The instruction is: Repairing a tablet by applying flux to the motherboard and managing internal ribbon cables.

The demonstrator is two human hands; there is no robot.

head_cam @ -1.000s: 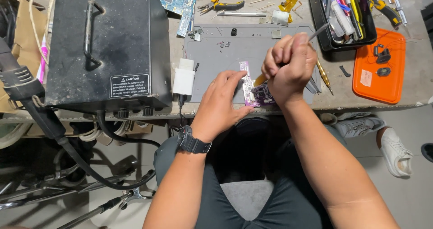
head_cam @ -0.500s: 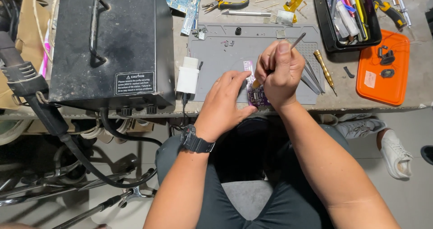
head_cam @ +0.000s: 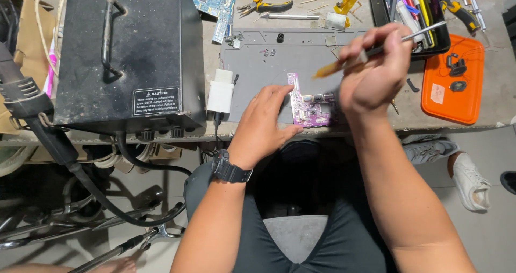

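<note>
A small purple circuit board [head_cam: 305, 105] lies on a grey work mat [head_cam: 263, 71] near the bench's front edge. My left hand [head_cam: 266, 123] rests flat beside it, fingertips touching the board's left edge. My right hand [head_cam: 376, 71] is raised above the board's right side and grips a thin metal tweezer-like tool [head_cam: 376, 50] with an amber strip at its tip, pointing left. A black watch sits on my left wrist.
A large black metal box with a handle [head_cam: 126, 52] fills the bench's left. A white adapter [head_cam: 221, 91] lies by the mat. A blue circuit board [head_cam: 215, 1], pliers [head_cam: 269, 3], a black tool tray [head_cam: 414, 12] and an orange tray [head_cam: 454, 79] sit behind and right.
My right hand has lifted off the purple board and moved right, carrying the tool upward. My left hand stays on the board's edge.
</note>
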